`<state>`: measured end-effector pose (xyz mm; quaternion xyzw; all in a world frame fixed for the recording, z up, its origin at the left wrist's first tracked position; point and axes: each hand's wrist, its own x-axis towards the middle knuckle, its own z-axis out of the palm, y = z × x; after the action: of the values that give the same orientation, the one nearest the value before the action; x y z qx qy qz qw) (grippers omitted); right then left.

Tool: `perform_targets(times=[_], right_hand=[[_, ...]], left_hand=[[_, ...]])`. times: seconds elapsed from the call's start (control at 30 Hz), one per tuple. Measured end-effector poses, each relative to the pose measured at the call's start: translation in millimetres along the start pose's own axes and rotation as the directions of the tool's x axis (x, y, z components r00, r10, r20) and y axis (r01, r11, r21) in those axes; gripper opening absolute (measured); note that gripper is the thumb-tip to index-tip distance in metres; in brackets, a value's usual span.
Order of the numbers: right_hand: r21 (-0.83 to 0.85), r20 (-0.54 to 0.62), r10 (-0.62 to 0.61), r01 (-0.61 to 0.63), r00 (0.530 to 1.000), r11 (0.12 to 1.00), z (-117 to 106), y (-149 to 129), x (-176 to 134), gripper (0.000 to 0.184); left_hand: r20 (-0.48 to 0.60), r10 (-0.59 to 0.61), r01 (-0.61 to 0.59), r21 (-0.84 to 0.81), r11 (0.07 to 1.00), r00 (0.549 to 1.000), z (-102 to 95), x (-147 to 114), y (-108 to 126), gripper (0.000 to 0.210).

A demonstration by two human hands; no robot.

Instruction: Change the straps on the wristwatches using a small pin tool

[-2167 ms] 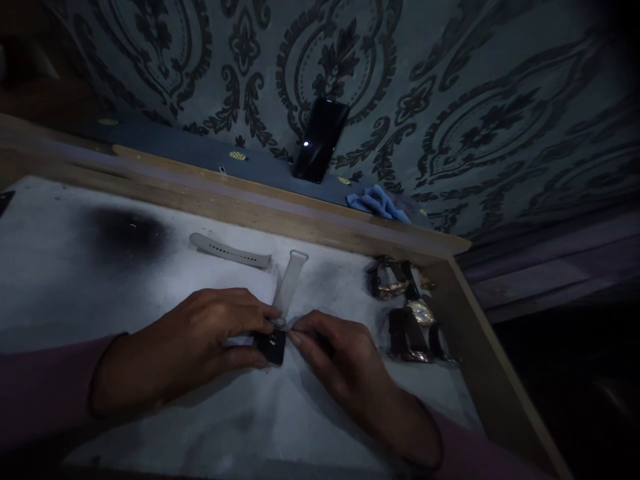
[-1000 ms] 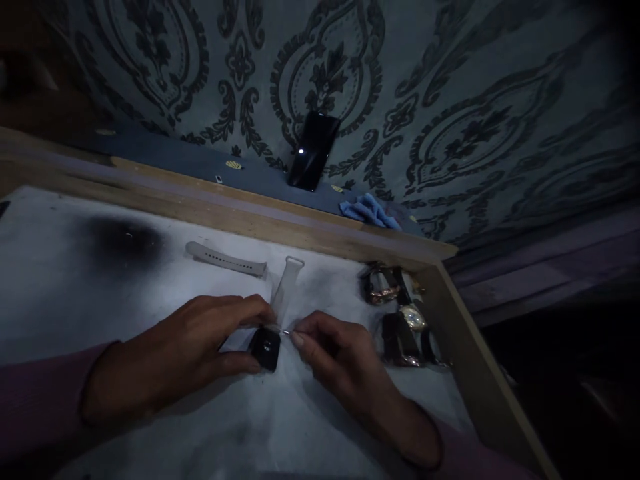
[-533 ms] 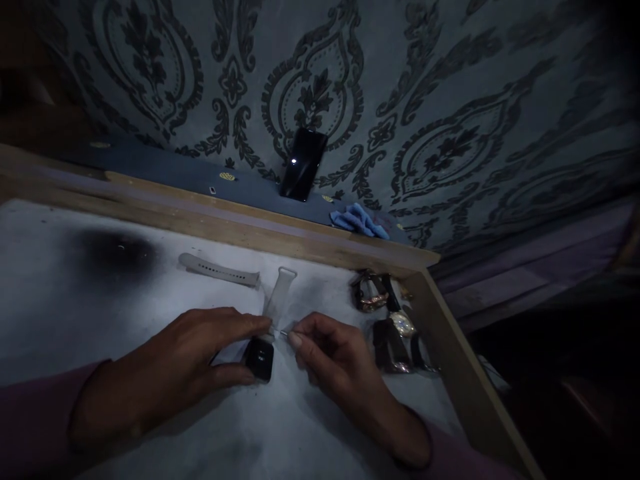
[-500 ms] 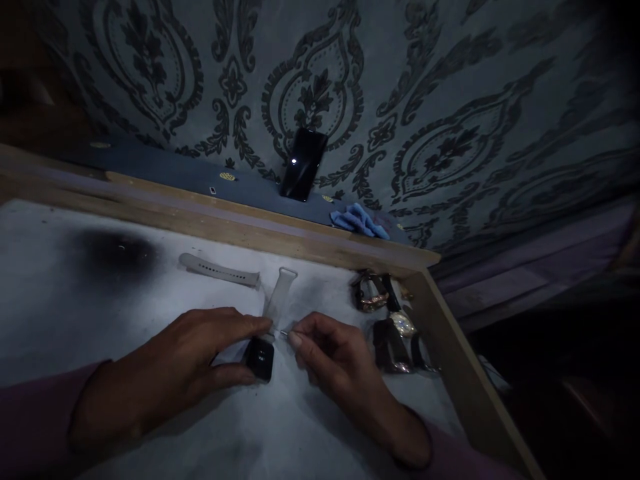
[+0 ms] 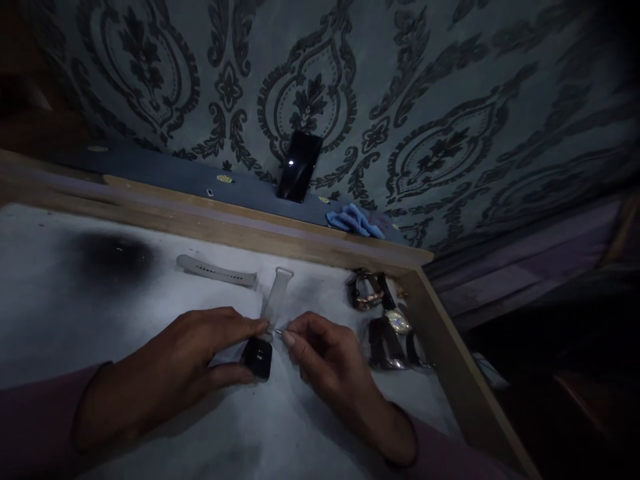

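Observation:
A smartwatch with a black square case point(image 5: 258, 359) lies on the white surface, a pale strap point(image 5: 275, 297) running up from its top end. My left hand point(image 5: 200, 353) grips it, index finger at the strap joint and thumb at the lower left of the case. Between the thumb and fingers of my right hand point(image 5: 325, 353) is a small thin metal pin point(image 5: 279, 332), its tip at the strap joint. Whether the tip is inside the joint I cannot tell. A second pale strap piece point(image 5: 217, 272), with a row of holes, lies loose beyond my left hand.
Several wristwatches point(image 5: 399, 322) lie in the right corner, beside the wooden side rim point(image 5: 460, 353). Behind the back wooden rim point(image 5: 220, 217), a black phone point(image 5: 301, 167) leans on the patterned wall, with a crumpled blue cloth point(image 5: 356, 220) to its right.
My right hand has shifted slightly left, bringing the metal pin closer to the strap joint. My left hand keeps its hold on the smartwatch. The whole view has moved a little.

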<state>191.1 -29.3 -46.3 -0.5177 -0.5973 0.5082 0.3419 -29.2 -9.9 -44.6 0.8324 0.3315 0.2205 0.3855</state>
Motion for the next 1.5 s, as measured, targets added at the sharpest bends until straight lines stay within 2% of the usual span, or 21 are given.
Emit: perform_targets(times=[0.3, 0.53, 0.73, 0.87, 1.0, 1.1, 1.33, 1.5], right_hand=[[-0.045, -0.009, -0.015, 0.015, 1.0, 0.999, -0.5, -2.7, -1.2, 0.024], [-0.154, -0.025, -0.084, 0.08, 0.996, 0.985, -1.3, -2.7, -1.3, 0.022], [-0.033, 0.031, -0.002, 0.003, 1.0, 0.999, -6.8, -5.5, 0.0, 0.023], [-0.121, 0.048, 0.018, -0.012, 0.999, 0.993, -17.7, -11.6, 1.9, 0.022], [-0.415, 0.081, -0.029, 0.06, 0.996, 0.908, -30.5, -16.1, 4.4, 0.018], [-0.556, 0.125, 0.004, 0.067, 0.992, 0.828, -36.9, -17.7, 4.5, 0.017], [-0.653, 0.125, -0.022, 0.099, 0.992, 0.751, -32.6, -25.7, 0.6, 0.018], [-0.733, 0.161, -0.065, 0.163, 0.985, 0.661, -23.1, -33.9, 3.9, 0.021]], left_hand=[[0.009, -0.024, 0.024, 0.007, 1.0, 1.0, -0.3, 0.4, 2.9, 0.041], [0.008, -0.025, 0.025, 0.004, 1.0, 1.0, 0.5, -0.3, 2.5, 0.039], [-0.012, -0.03, 0.03, 0.015, 0.999, 0.999, -0.4, -2.1, -0.3, 0.045], [0.008, -0.075, 0.075, -0.027, 0.997, 0.997, -1.7, -0.1, -0.3, 0.039], [-0.002, -0.076, 0.076, -0.042, 0.996, 0.997, -1.8, 1.8, -0.3, 0.035], [-0.01, -0.047, 0.046, -0.045, 0.998, 0.999, -1.3, 2.2, -1.3, 0.036], [-0.003, -0.01, 0.01, -0.036, 0.999, 1.0, -2.2, 0.6, -2.7, 0.035], [-0.013, -0.061, 0.061, -0.036, 0.998, 0.998, -1.4, -0.9, -1.9, 0.036]])
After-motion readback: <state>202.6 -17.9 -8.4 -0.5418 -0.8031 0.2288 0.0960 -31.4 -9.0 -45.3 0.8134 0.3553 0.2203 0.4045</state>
